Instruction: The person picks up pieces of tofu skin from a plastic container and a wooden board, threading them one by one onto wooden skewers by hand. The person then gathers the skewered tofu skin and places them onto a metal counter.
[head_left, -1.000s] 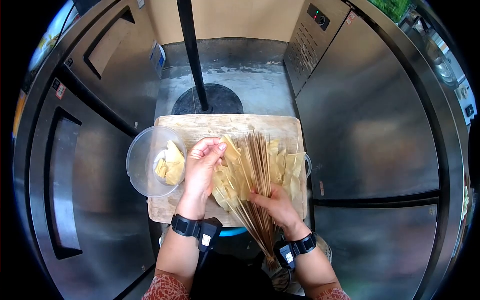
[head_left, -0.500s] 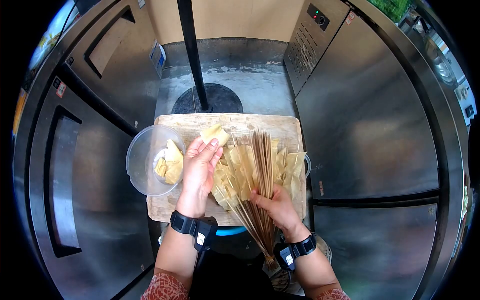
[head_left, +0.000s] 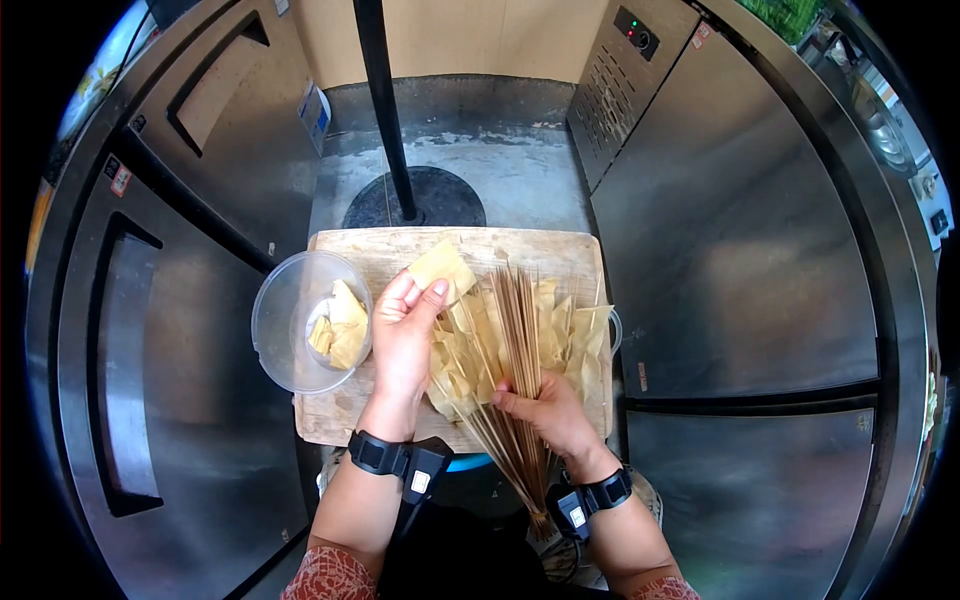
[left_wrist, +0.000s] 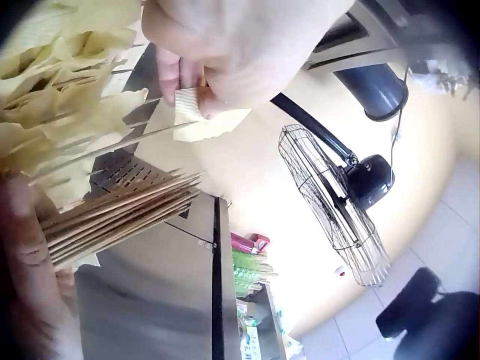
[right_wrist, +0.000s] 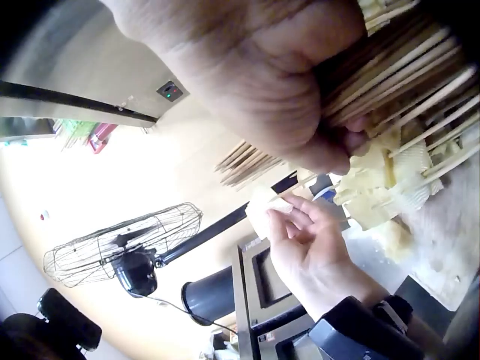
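Note:
Between its thumb and fingers, my left hand [head_left: 403,335] pinches a flat pale-yellow sheet [head_left: 442,266] above the wooden board. My right hand [head_left: 556,412] grips a thick bundle of thin sticks [head_left: 517,320], which slants across the board with its lower ends past the near edge. Thin yellow sheets threaded on sticks [head_left: 458,365] lie to the left of the bundle, and more yellow sheets [head_left: 585,335] are to its right. In the left wrist view a single stick [left_wrist: 112,148] reaches to the pinched sheet [left_wrist: 204,126]; in the right wrist view a stick tip also meets it.
A clear round tub [head_left: 275,345] with folded yellow pieces [head_left: 346,325] overlaps the left side of the board [head_left: 335,425]. Behind the board stands a black pole on a round base [head_left: 440,195]. Steel cabinets flank both sides. A black fan [left_wrist: 330,195] shows in the left wrist view.
My left hand first drew the sheet up and left off the stick area, then shifted slightly right with it turned flatter. My right hand stays on the bundle, which has tilted slightly.

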